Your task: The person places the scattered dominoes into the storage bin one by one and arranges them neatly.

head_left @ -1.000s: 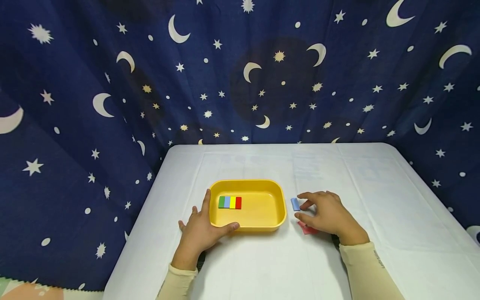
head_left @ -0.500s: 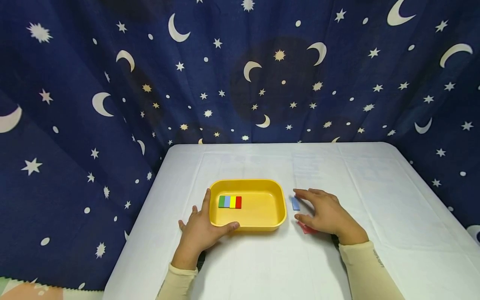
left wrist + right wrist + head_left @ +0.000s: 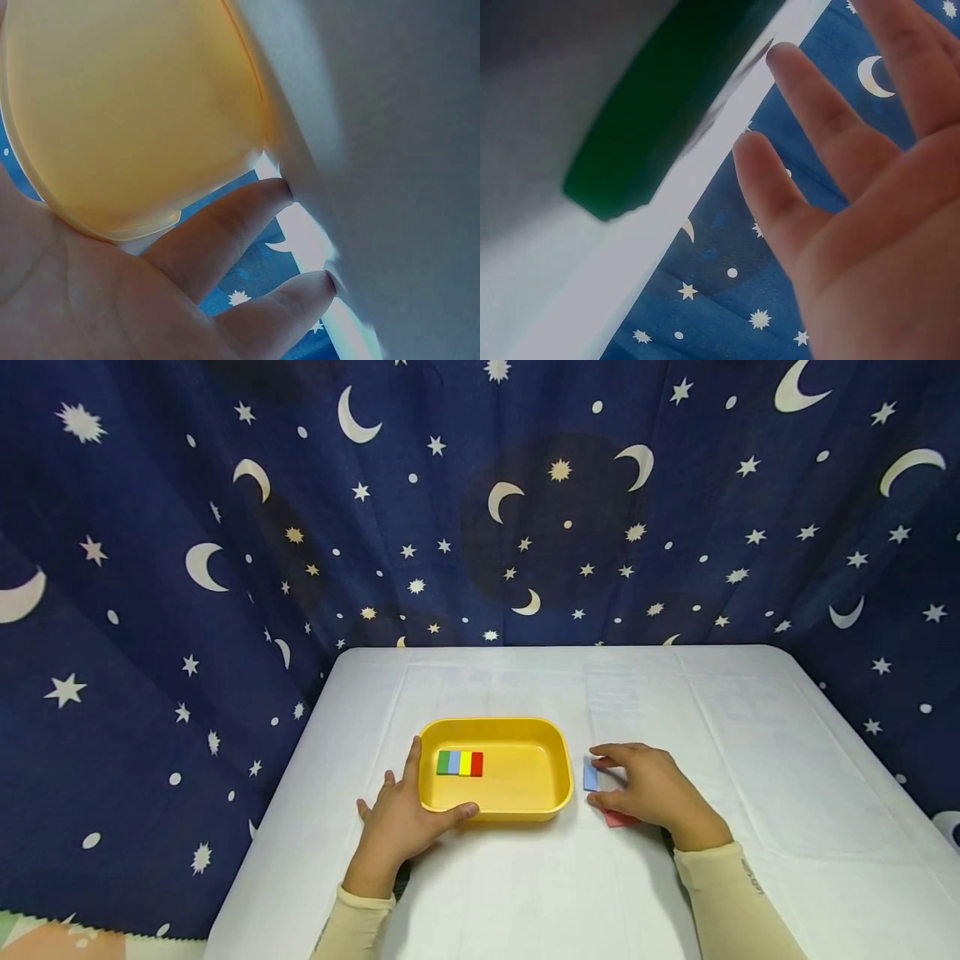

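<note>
My left hand [image 3: 401, 825] grips the left end of a yellow tray [image 3: 555, 810], thumb on its near rim and index finger at the left side; the palm meets the tray [image 3: 135, 112] in the left wrist view. Inside lie green [image 3: 443, 762], light blue [image 3: 454, 762], yellow [image 3: 466, 764] and red [image 3: 477, 765] tiles side by side. Right of the tray, my right hand [image 3: 656, 789] pinches a light blue tile [image 3: 590, 775] between thumb and fingers. Red pieces [image 3: 618, 819] lie partly under that hand. A blurred green piece [image 3: 667, 105] shows beside its fingers in the right wrist view.
A white cloth [image 3: 510, 893] covers the table. Behind it and along the sides hangs a dark blue curtain [image 3: 450, 510] with moons and stars.
My right fingers have closed toward the thumb around the blue tile, which has shifted slightly toward me. The left hand and tray have stayed in place.
</note>
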Demonstrator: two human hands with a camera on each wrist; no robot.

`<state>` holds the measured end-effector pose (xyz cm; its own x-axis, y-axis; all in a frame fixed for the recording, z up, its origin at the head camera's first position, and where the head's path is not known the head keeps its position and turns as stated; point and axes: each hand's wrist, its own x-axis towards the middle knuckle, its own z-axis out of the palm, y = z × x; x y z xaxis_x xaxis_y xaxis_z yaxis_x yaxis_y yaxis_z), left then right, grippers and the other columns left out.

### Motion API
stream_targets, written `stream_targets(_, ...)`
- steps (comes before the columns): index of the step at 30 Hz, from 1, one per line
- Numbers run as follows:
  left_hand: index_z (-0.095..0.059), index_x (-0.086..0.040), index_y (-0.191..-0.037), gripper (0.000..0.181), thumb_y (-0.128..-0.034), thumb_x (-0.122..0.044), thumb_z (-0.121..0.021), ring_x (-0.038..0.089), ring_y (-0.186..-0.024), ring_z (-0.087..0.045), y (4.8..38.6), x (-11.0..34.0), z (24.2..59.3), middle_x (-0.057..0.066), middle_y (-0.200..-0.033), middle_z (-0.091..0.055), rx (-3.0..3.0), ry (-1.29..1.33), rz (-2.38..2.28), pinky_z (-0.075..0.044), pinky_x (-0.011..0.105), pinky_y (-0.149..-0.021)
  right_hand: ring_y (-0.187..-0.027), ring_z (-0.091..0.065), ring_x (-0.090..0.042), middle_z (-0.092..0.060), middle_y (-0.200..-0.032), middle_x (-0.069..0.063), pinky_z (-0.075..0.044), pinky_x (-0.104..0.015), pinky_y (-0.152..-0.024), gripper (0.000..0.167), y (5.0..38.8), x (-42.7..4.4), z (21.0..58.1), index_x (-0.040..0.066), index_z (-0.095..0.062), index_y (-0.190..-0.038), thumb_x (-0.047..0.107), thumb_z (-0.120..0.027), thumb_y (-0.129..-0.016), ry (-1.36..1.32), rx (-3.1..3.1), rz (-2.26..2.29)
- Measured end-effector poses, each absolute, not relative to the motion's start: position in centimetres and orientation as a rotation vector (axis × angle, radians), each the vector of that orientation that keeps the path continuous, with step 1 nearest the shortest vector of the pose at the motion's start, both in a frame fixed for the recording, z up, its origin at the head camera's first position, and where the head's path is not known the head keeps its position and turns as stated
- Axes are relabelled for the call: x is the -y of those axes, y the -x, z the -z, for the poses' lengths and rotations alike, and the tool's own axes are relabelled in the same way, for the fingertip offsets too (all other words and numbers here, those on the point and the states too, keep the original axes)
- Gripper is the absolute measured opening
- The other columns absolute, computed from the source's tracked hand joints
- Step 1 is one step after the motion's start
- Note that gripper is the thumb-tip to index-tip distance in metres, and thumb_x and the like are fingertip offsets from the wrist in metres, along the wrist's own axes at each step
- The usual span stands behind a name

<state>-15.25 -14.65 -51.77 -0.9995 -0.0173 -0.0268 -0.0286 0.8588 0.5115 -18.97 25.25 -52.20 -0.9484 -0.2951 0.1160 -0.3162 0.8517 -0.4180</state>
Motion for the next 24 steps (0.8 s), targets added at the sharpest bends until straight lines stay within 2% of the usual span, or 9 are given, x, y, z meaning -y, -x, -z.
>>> stream_targets(11, -0.002, -0.035, -0.171, 0.146, -0.0564, -0.104, -0.061, 0.051, -0.151, -0.032, 15.13, 14.69, 51.84, 0.020, -0.152, -0.056, -3.001, 0.042, -0.832, -0.012, 0.091, -0.105, -0.119, -0.064, -0.027, -0.078, -0.109, 0.013, -0.044, -0.056, -0.108, 0.064, 18.94, -25.01, 52.02, 0.015, -0.073, -0.131, 0.036, -0.096, -0.076, -0.525, 2.970, -0.755)
stream_targets(24, -0.001, -0.036, -0.171, 0.148, -0.0552, -0.105, -0.061, 0.050, -0.152, -0.032, 15.24, 14.66, 51.84, 0.019, -0.152, -0.056, -2.992, 0.051, -0.837, -0.012, 0.090, -0.105, -0.119, -0.064, -0.026, -0.077, -0.110, 0.012, -0.044, -0.056, -0.108, 0.066, 18.90, -25.03, 52.00, 0.015, -0.071, -0.133, 0.036, -0.097, -0.076, -0.518, 2.977, -0.776)
